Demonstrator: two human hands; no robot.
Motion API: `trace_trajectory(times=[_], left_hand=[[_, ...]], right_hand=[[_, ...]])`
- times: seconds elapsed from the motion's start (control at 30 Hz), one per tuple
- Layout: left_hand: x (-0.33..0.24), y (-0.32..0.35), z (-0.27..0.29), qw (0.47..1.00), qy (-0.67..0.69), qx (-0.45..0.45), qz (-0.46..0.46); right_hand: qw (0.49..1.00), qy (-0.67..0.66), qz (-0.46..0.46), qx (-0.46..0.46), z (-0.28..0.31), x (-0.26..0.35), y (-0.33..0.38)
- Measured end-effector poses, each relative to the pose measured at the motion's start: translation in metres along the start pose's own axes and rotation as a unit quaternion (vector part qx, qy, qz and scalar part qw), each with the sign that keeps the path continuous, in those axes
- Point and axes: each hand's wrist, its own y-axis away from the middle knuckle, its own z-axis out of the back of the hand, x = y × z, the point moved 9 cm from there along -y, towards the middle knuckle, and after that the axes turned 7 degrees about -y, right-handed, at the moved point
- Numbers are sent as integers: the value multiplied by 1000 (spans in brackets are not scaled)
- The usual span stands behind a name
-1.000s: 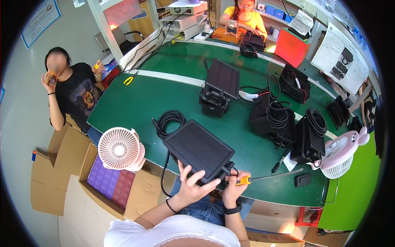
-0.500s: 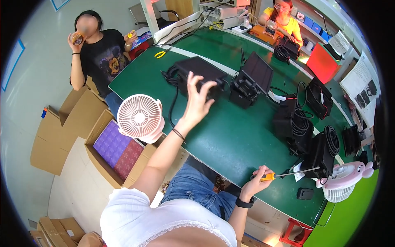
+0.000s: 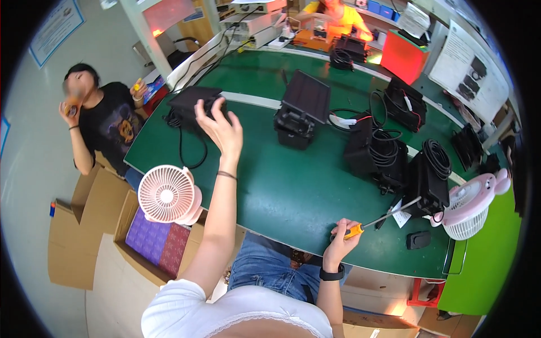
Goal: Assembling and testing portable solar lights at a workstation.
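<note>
My left hand (image 3: 221,130) is raised over the left part of the green table, its fingers spread and curved. Its fingertips overlap the right end of a flat black box (image 3: 193,102); whether they touch it I cannot tell. A black cable (image 3: 190,165) loops down from that box. Near the front edge, my right hand (image 3: 339,243) is closed round the yellow handle of a screwdriver (image 3: 354,231), whose long shaft points right toward a black case (image 3: 425,188). Between the hands and farther back stands a black device with a tilted dark panel (image 3: 307,96).
A pink fan (image 3: 167,194) stands at the table's left edge, a pink-and-white fan (image 3: 470,205) at the right. Black cases with coiled cables (image 3: 386,149) crowd the right side. A small black block (image 3: 418,240) lies nearby. Two people are around the table; an open carton (image 3: 127,245) is at left.
The flat black box has shifted left along the table, and my left hand has moved left too. The whole view has turned a little. My right hand still grips the screwdriver.
</note>
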Motion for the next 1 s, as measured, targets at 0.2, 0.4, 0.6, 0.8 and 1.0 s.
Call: trace_trajectory(times=[0.2, 0.4, 0.6, 0.8, 1.0], left_hand=[[-75, 44, -47, 930, 267, 251, -30], [-79, 55, -83, 848, 435, 288, 87], [-88, 58, -78, 862, 415, 272, 104], [-146, 88, 1, 870, 375, 313, 64], [-200, 136, 119, 843, 325, 413, -116]], right_hand=[[998, 44, -35, 32, 0, -8, -1], [998, 34, -44, 21, -8, -10, 0], [999, 22, -46, 10, -8, -8, -2], [998, 61, -34, -6, 4, -9, -3], [998, 68, -6, 10, -5, -3, -1]])
